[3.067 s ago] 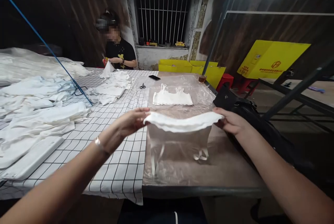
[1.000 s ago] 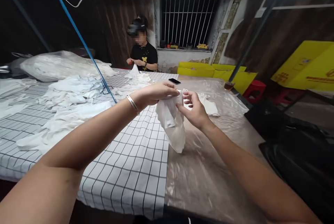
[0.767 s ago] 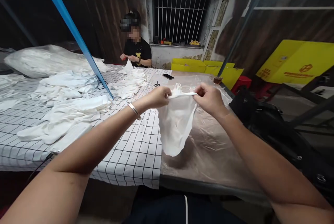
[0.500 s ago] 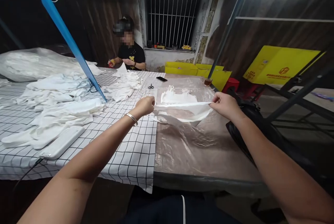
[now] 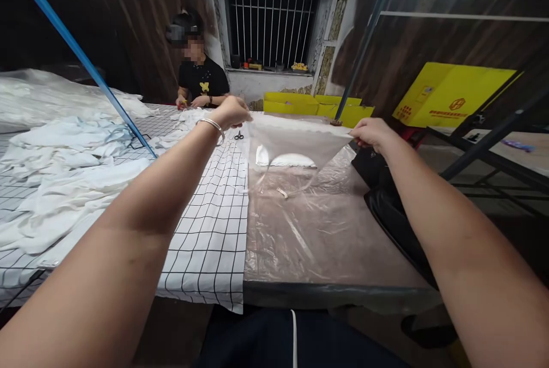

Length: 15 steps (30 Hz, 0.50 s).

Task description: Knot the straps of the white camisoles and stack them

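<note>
My left hand and my right hand are raised over the table, far apart. Each pinches one end of the upper edge of a thin, see-through white garment. That edge is stretched nearly straight between them, and the rest hangs down in front of a white cloth piece on the table. Its exact kind does not show. A small beige strip shows below its hanging part. Small black scissors lie close to my left hand.
Heaped white garments cover the left side on a checked cloth. A slanting blue pole crosses there. Clear plastic covers the right part. Another person sits at the far side. Yellow boxes stand behind.
Both hands have risen and moved away from me, carrying the garment's stretched edge higher. More of the sheer cloth now hangs below it. The view has shifted slightly.
</note>
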Each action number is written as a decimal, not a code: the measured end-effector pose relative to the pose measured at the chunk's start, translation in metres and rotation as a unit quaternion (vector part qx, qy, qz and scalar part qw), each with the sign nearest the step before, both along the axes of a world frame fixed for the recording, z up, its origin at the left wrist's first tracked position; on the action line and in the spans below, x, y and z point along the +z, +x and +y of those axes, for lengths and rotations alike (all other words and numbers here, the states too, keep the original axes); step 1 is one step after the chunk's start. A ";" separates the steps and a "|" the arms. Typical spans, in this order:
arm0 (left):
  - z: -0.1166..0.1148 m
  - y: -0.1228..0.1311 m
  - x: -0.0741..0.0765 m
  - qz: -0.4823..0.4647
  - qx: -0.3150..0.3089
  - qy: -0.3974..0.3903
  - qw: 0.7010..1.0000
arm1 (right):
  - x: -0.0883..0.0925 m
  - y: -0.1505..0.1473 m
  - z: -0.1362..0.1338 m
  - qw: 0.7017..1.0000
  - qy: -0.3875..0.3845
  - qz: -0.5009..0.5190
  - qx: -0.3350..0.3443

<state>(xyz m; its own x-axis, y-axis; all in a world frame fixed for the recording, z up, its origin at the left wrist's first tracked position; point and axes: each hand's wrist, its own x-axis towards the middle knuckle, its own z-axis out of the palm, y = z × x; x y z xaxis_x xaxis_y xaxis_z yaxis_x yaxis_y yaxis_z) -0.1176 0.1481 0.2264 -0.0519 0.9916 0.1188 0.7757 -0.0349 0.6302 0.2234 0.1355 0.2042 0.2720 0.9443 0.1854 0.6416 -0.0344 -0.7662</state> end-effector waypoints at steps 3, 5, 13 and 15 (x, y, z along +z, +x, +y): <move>-0.016 0.000 0.002 -0.006 -0.009 0.038 0.999 | 0.001 0.009 -0.007 0.999 0.001 -0.038 -0.026; -0.038 0.000 -0.023 -0.015 -0.034 0.013 0.999 | -0.023 0.016 -0.028 0.996 -0.009 -0.091 -0.008; -0.147 0.019 -0.196 0.034 -0.063 -0.111 0.991 | -0.201 0.016 -0.145 0.965 -0.035 -0.255 0.050; -0.163 0.026 -0.213 0.073 -0.055 -0.110 0.990 | -0.219 0.010 -0.156 0.967 0.008 -0.245 0.062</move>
